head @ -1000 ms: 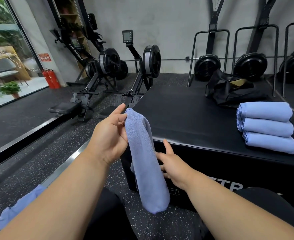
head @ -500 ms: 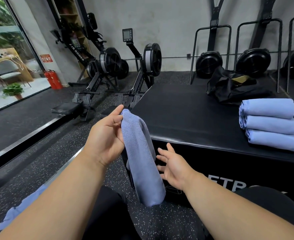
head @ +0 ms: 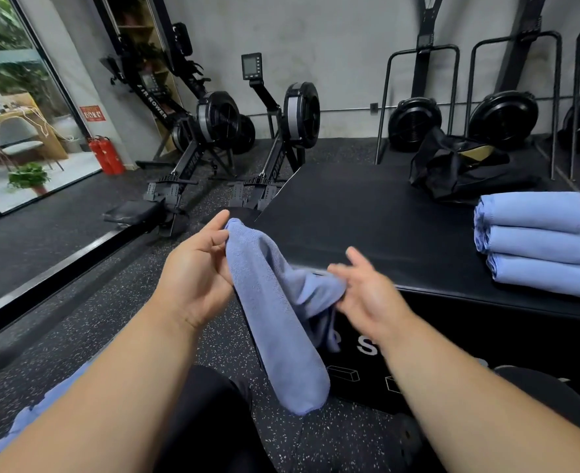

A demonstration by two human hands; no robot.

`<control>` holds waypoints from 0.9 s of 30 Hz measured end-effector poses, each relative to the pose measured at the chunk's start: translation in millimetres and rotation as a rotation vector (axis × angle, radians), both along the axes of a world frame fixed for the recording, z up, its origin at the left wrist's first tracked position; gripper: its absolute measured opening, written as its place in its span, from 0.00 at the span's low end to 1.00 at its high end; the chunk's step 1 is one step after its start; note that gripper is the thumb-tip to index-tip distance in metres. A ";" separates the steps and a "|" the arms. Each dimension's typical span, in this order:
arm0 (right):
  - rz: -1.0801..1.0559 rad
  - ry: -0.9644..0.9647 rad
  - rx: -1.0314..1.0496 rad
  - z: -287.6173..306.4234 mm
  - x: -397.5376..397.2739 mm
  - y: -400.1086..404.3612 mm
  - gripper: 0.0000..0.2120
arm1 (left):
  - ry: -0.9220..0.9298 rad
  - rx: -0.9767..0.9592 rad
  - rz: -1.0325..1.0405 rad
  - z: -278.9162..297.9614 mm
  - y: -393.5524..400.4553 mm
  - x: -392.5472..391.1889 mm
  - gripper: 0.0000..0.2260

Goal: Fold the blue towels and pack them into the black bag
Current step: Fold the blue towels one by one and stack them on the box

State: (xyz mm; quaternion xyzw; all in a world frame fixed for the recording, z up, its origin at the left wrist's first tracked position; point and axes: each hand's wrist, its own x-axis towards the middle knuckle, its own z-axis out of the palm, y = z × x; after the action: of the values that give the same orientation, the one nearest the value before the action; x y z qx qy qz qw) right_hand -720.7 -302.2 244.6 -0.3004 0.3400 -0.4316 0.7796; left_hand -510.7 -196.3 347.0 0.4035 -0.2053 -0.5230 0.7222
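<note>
The left hand (head: 193, 278) holds the top of one blue towel (head: 278, 322); its grip is a pinch, thumb and fingers curled on the upper corner of the cloth. The right hand (head: 367, 295) is blurred; its grip seems to pinch a fold at the towel's middle, with the other fingers spread loosely above. I cannot tell exactly which fingers press the cloth. Between the two hands the towel slopes down from the left hand to the right, and the rest of it hangs as a long narrow strip below both hands, its lower end free above the speckled floor (head: 77, 329), in front of the bench (head: 367, 213).

The bench is a black padded box just beyond the hands. On its right side lie three folded towels (head: 534, 244), stacked one on another, well apart from the hands. Behind that stack, at the far edge of the bench, lies one black bag (head: 459, 172), slumped and crumpled, with a tan patch showing at its top.

At the lower left, beside the left forearm, a bit of one more blue cloth (head: 39, 418) shows; how it lies is hidden.

Beyond the bench stand two rowers (head: 220, 131) on the floor, and two red extinguishers (head: 106, 155) stand by the glass wall (head: 19, 107) on the left.
</note>
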 end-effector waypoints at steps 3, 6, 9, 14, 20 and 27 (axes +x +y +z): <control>-0.092 -0.029 -0.067 25.9 -24.4 -17.7 0.39 | -0.062 0.048 0.075 -9.0 -2.2 5.7 0.20; 0.057 0.085 -0.101 22.5 -17.6 1.3 0.41 | -0.145 0.112 0.119 -22.4 -6.7 4.1 0.20; -0.081 0.052 -0.146 25.0 -19.2 -9.1 0.39 | -0.197 0.170 0.145 -32.9 -11.7 0.2 0.21; -0.023 0.133 -0.040 16.8 -19.4 5.3 0.39 | -0.180 0.179 0.136 -38.8 -12.0 -4.8 0.19; -0.158 0.235 -0.162 17.2 -34.3 -7.7 0.36 | -0.338 0.238 0.186 -43.3 -13.4 -2.7 0.17; -0.099 0.507 -0.429 27.3 -59.2 -9.0 0.30 | -0.724 0.415 0.273 -64.0 -3.8 21.7 0.16</control>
State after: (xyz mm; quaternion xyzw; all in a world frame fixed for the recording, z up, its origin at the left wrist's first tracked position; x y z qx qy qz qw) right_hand -779.9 -311.2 271.8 -0.5385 0.4388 -0.4423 0.5674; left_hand -489.0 -200.1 283.1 0.7208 -0.2804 -0.2780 0.5697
